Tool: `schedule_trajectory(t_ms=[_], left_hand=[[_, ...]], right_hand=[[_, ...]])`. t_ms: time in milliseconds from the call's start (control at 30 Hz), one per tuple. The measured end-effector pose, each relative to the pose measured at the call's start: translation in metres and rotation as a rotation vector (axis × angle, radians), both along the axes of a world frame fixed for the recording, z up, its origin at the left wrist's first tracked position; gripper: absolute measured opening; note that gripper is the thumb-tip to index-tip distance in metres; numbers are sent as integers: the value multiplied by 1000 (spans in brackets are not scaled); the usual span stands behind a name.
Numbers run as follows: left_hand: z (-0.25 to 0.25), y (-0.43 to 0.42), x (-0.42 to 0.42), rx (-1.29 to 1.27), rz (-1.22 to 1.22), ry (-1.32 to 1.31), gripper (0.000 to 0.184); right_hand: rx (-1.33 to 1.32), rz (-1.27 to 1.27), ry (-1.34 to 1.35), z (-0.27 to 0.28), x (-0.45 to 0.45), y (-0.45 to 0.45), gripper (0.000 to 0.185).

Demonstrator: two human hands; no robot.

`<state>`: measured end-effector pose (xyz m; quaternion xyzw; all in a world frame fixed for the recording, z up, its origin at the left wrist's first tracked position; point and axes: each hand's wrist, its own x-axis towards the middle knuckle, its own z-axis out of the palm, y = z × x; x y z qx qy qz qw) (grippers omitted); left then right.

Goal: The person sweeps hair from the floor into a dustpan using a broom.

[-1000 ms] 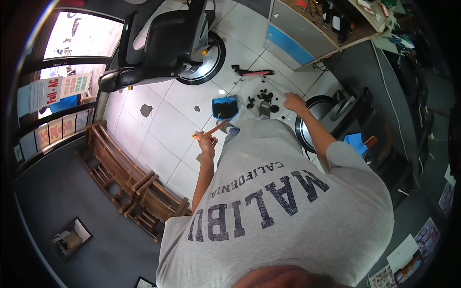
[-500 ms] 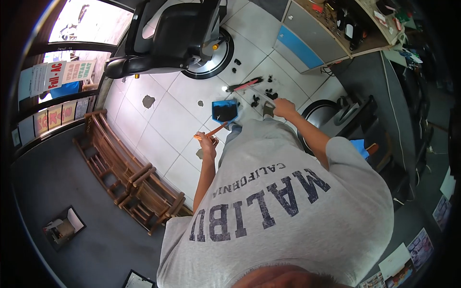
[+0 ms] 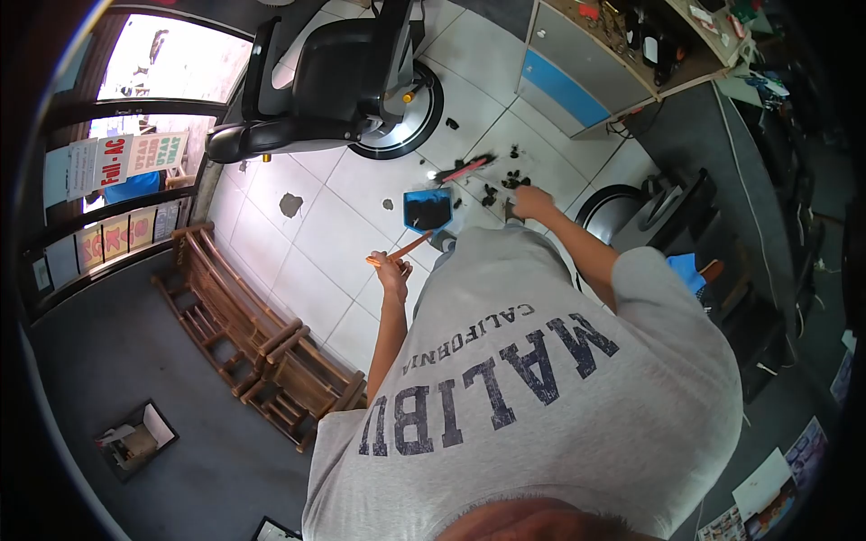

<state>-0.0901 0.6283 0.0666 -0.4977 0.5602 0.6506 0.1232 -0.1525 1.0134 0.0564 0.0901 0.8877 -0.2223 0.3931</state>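
Note:
My left hand (image 3: 391,270) is closed around the orange handle (image 3: 410,248) of a blue dustpan (image 3: 409,212), which rests on the tiled floor with dark hair in it. Over by my right foot, my right hand (image 3: 534,204) is closed on the thin handle of a broom. The broom's pink head (image 3: 465,169) with dark bristles lies at the floor just beyond the dustpan's far edge. Most of the broom handle is hard to make out. Clumps of black hair (image 3: 490,196) are scattered on the tiles between the broom head and my right hand.
A black barber chair (image 3: 336,81) on a round chrome base stands ahead. Bamboo seating (image 3: 234,316) runs along the left side. At upper right is a cabinet (image 3: 564,90) with a blue panel. Another chair base (image 3: 613,216) sits to my right.
The view has shifted slightly, so the room sits a little lower and further right. The broom head is a bit closer to the dustpan's far edge. Both hands keep their grip.

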Motion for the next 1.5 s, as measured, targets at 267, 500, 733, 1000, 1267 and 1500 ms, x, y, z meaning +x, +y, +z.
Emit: schedule_trajectory(t_ms=[267, 500, 733, 1000, 1267, 1500], left_hand=[[9, -14, 6, -10, -31, -12, 70], [5, -40, -13, 41, -110, 5, 69], [-7, -101, -23, 50, -265, -37, 72], [-18, -182, -30, 25, -406, 23, 61], [-37, -227, -25, -53, -466, 41, 55], [-47, -257, -46, -108, -614, 75, 47]], right_hand=[[-197, -574, 95, 21, 82, 85, 51], [-187, -998, 199, -46, 42, 30, 25], [-564, -1443, -31, -42, 52, -83, 21], [194, -369, 290, -37, 3, -163, 40], [204, -4, -5, -17, 15, -228, 41], [-12, -514, 103, 10, 97, -200, 50]])
